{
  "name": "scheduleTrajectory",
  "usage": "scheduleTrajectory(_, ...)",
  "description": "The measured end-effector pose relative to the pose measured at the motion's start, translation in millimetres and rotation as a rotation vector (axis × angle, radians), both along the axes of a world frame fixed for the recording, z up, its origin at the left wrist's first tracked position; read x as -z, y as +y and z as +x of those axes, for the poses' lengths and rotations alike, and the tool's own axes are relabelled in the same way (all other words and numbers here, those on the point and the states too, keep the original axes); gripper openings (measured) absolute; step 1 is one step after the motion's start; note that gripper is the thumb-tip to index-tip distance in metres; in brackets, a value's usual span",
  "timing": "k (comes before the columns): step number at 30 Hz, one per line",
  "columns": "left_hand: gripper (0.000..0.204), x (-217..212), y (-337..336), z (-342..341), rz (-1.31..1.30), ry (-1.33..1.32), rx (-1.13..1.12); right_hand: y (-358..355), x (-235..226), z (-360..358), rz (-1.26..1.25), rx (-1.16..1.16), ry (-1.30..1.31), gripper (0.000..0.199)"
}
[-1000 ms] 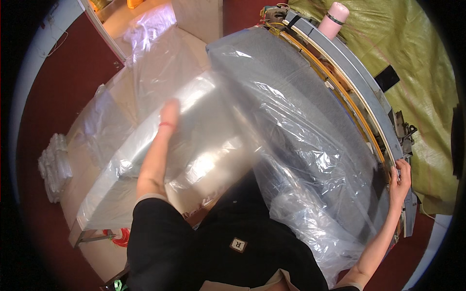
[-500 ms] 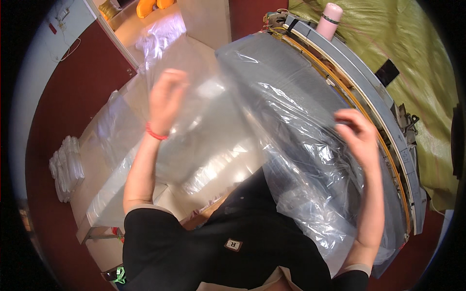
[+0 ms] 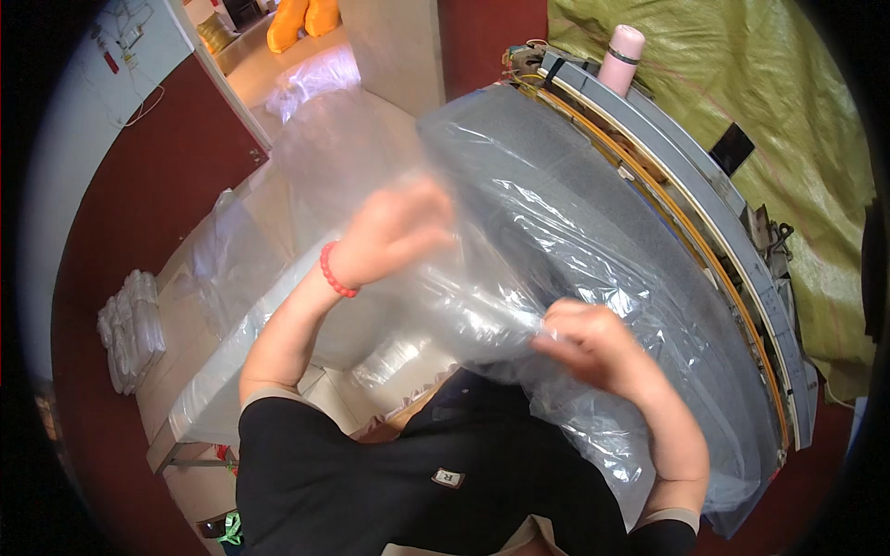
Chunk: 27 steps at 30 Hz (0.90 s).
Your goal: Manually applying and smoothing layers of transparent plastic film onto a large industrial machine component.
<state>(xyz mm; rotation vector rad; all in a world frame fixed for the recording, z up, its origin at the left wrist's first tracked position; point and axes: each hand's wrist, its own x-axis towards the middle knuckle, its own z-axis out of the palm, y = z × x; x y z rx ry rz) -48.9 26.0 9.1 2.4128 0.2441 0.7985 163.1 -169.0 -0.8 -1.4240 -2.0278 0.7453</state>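
A large sheet of clear plastic film (image 3: 477, 301) spreads in front of me, wrinkled and shiny, and rises in a hazy fold toward the far left. My right hand (image 3: 598, 347) has its fingers closed on a bunched part of the film, over the right side of the sheet. Further off and to the left, my left hand (image 3: 399, 227), with a red bead bracelet (image 3: 336, 271) on the wrist, is over the film. Its fingers are smeared by motion, so their grip does not show. Under the film on the right lies a grey padded surface (image 3: 556, 139).
Along the right curves a long machine (image 3: 686, 139) with grey and yellow rails. A pink bottle (image 3: 621, 60) stands on its far end, and a dark flat object (image 3: 732, 148) is beside it. Green tarp (image 3: 788, 102) covers the right background. Folded plastic bundles (image 3: 130, 334) lie at left.
My right hand has moved left and nearer to me, closing on the film. The left hand has moved right and nearer. The film between them is now gathered into a ridge.
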Motion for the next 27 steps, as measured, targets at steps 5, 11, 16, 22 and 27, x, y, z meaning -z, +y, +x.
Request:
scheduleTrajectory(5, 0.021, 9, 13, -8, -0.159, 0.315, 0.229, 8, -33, 57, 0.098, 0.586, 0.322, 0.009)
scheduleTrajectory(11, 0.013, -19, 51, -26, -0.447, 0.130, -0.020, 31, -7, 107, 0.154, 0.659, 0.610, 0.021)
scheduleTrajectory(16, 0.014, -38, 48, -14, -0.513, -0.483, -0.024, 20, -32, 73, -0.069, 0.433, 0.918, 0.040)
scheduleTrajectory(22, 0.011, -72, 58, -34, -0.216, -0.530, -0.254, 11, -59, 49, 0.029, 0.313, -0.511, 0.023)
scheduleTrajectory(27, 0.024, -95, 79, -94, 0.509, 0.649, -0.278, 11, -122, 166, 0.856, 1.314, -0.713, 0.021)
